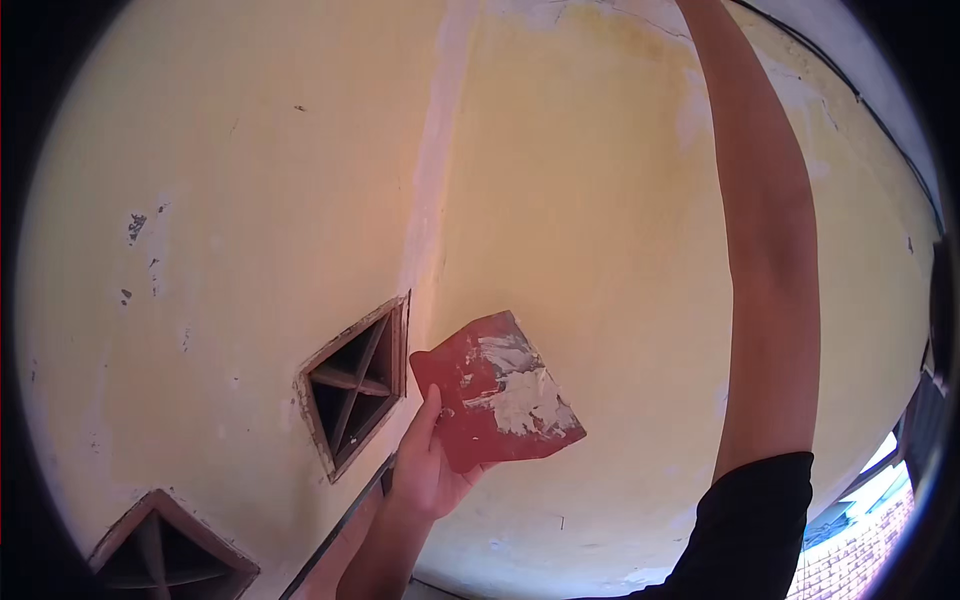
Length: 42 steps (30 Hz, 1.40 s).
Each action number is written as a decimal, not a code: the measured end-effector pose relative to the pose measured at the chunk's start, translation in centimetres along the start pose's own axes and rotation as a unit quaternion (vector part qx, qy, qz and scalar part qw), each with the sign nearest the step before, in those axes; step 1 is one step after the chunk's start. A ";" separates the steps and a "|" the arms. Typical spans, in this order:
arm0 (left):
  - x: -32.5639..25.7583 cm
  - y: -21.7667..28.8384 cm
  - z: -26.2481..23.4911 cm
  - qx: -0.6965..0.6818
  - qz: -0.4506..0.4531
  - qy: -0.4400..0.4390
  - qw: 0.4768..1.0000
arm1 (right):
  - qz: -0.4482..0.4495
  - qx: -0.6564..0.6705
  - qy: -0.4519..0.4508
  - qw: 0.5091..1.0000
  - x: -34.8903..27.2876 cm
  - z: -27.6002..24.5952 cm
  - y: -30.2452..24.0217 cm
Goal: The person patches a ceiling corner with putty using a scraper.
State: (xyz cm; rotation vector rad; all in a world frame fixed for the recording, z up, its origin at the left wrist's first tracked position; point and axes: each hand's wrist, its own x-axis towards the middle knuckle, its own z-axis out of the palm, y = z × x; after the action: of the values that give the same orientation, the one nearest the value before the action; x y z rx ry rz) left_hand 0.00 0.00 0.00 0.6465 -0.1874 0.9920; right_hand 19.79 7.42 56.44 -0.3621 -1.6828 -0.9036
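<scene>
My left hand (430, 470) grips a flat red plate (458, 405) at its lower left edge, thumb on the face turned toward me. Pale grey-white paste (530, 403), perhaps filler, lies smeared over the plate's right part. The plate is tilted and held in front of the yellow wall (590, 240). My right arm (770, 230), in a short black sleeve, stretches up along the wall to the upper edge of the picture. The right hand is beyond that edge, so what it holds is hidden.
Two diamond-shaped vent openings with wooden frames sit in the wall, one (355, 385) beside my left hand, the other (170, 555) at lower left. A whitish strip (435, 170) runs up the wall's corner. A dark cable (850, 85) follows the upper right edge.
</scene>
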 end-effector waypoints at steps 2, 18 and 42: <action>0.0 -0.2 0.0 -0.015 -0.006 0.009 1.000 | 0.023 0.149 -0.046 0.987 -1.0 0.9 -1.2; 1.4 -2.9 0.8 -0.045 -0.010 -0.014 0.999 | 0.041 0.109 0.021 0.993 -1.8 -3.6 2.2; -4.5 -5.7 -2.2 -0.073 0.020 0.053 0.996 | 0.159 0.050 0.003 0.986 -8.3 5.0 -0.6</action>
State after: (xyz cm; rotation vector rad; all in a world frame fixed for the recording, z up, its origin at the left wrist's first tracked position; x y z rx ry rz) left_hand 1.91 -4.12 -6.07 0.4568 -0.1779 1.0387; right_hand 18.54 12.42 48.23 -0.5419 -1.6009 -0.5816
